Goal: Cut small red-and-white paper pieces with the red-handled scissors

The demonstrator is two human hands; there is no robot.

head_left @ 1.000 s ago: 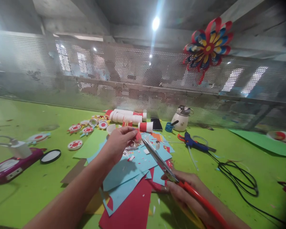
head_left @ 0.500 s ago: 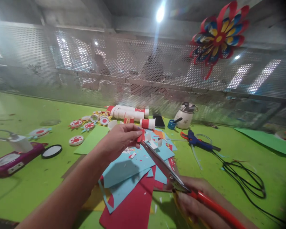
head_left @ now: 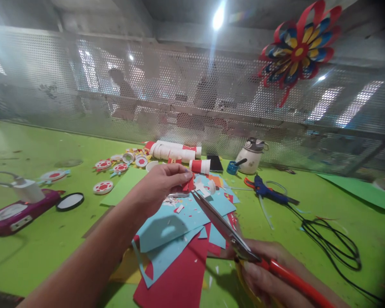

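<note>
The left hand [head_left: 162, 185] is raised over the green table [head_left: 45, 239] and pinches a small red paper piece [head_left: 189, 185] between thumb and fingertips. The piece sits just above the heap of blue paper sheets [head_left: 176, 222]. The right hand [head_left: 263, 273] is clenched around the red handles of a pair of scissors [head_left: 226, 229], low at the near right of that heap. The blades stretch from the hand toward the red paper piece, and their tip lies just beside it, right below the left fingertips; whether the blades touch the paper I cannot tell. The blades look nearly closed.

Under the blue paper sheets lies a large red sheet [head_left: 179, 278], reaching toward the near table edge. Tiny paper scraps are strewn over the blue sheets. Beyond the heap stand white and red paper rolls [head_left: 176, 152], with a dark phone [head_left: 215, 163] just to their right. Left of the rolls lies a row of round red and white paper discs [head_left: 120, 164]. Right of the phone sit a small blue cup [head_left: 233, 167] and a white pot [head_left: 252, 156]. A blue glue gun [head_left: 269, 191] lies right of the heap, its black cord [head_left: 333, 244] coiling off further right. Far left of the heap is a purple device [head_left: 16, 211] with a black-rimmed lens [head_left: 69, 201] beside it. A red, blue and yellow paper flower [head_left: 300, 47] hangs on the mesh screen [head_left: 115, 85] behind the table.
</note>
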